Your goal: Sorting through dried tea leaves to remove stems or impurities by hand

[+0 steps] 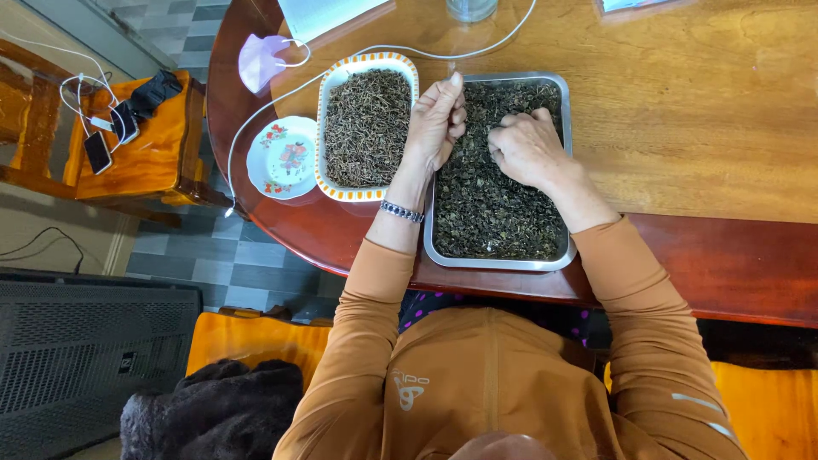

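Steel tray (498,261) sits at the near edge of the wooden table (682,128), directly in front of me, filled with dark dried leaves (494,213). Both hands work over its far end.

**Hand state**
- Left hand (436,119): positioned over the tray's far-left corner, on the rim shared with the neighbouring tray. The fingers are curled inward, with the thumb and forefinger pressed together and pointing away from me. I cannot tell whether a piece of leaf is held between them.
- Right hand (524,149): resting knuckles-up on the leaves near the far-right corner. The fingers are bent down into the pile and loosely closed; what they grip, if anything, is hidden.

**Adjacent items**
- An oblong tray with an orange-and-white rim (322,128) lies just beside the steel tray on its left, touching or nearly so. It carries browner, thinner dried material (366,128).
- A small flowered dish (285,158) stands further left, near the table's edge.
- A white cable (256,119) curves round both, and a pink face mask (260,60) lies at the far-left edge.

**Step in hand**
I judge this to be a hand-sorting step: picking through the dark leaves with both hands, mid-batch, since the steel tray is full.

**Requirement for the following move**
Any pinched piece needs a firm fingertip hold while it crosses the two adjoining rims, and the right hand must spread the pile thin rather than press it.
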